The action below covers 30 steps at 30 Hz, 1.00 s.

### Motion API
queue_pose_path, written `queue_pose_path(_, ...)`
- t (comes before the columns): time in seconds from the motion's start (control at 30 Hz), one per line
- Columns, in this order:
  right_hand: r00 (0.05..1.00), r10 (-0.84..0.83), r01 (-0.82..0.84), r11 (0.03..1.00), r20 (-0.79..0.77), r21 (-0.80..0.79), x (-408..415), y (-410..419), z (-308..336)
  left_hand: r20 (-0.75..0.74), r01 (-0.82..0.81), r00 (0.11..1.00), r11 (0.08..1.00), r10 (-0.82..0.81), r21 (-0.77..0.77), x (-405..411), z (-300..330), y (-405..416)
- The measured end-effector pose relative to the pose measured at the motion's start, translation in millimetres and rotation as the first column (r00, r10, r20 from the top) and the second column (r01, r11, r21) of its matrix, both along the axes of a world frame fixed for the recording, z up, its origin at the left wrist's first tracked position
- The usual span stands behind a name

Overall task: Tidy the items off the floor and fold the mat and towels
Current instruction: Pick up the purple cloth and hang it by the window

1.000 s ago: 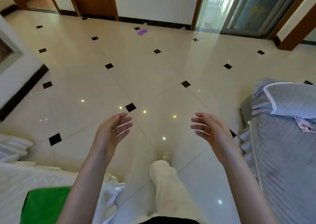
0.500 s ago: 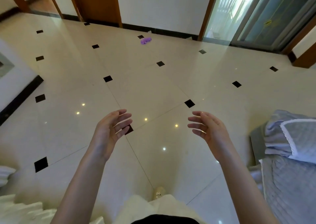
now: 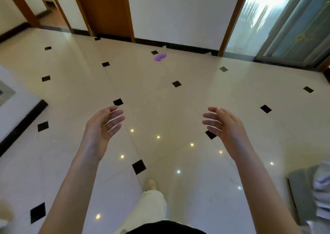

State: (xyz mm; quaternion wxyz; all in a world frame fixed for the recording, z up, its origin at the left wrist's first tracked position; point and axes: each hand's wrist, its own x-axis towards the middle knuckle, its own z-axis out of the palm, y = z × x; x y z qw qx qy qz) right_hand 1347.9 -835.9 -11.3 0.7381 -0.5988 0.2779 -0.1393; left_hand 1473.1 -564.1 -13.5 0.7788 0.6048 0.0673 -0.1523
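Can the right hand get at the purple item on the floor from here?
Probably not yet. The purple item lies far across the floor by the far wall, well beyond the open, empty right hand. Nothing lies between them, so walking closer should do.

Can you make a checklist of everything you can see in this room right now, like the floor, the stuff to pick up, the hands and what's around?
Surface: glossy cream tiled floor with small black diamond insets; ceiling lights reflect in it.
Job's things: one small purple item lies on the floor near the far wall; too small to tell what it is. No mat or towels seen.
Clutter: grey quilted fabric at the lower right edge, blurred.
Grippers: left hand open and empty; right hand open and empty, both held out in front.
Cables: nothing seen.
Surroundings: white wall, wooden door, glass sliding door; a shoe mid-step.
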Motion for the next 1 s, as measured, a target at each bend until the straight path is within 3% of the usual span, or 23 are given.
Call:
queue_pose_path(0.5, 0.998, -0.055, 0.054, 0.998, 0.019, 0.031, 252, -71, 1, 0.004, 0.105, 0.994, 0.993, -0.106, 0.044, 262, 2, -100)
queue_pose_path(1.0, 0.996, 0.084, -0.084, 0.996, -0.029, 0.027, 494, -261, 6, -0.057, 0.050, 0.997, 0.999, -0.049, 0.012, 474, -1, -312)
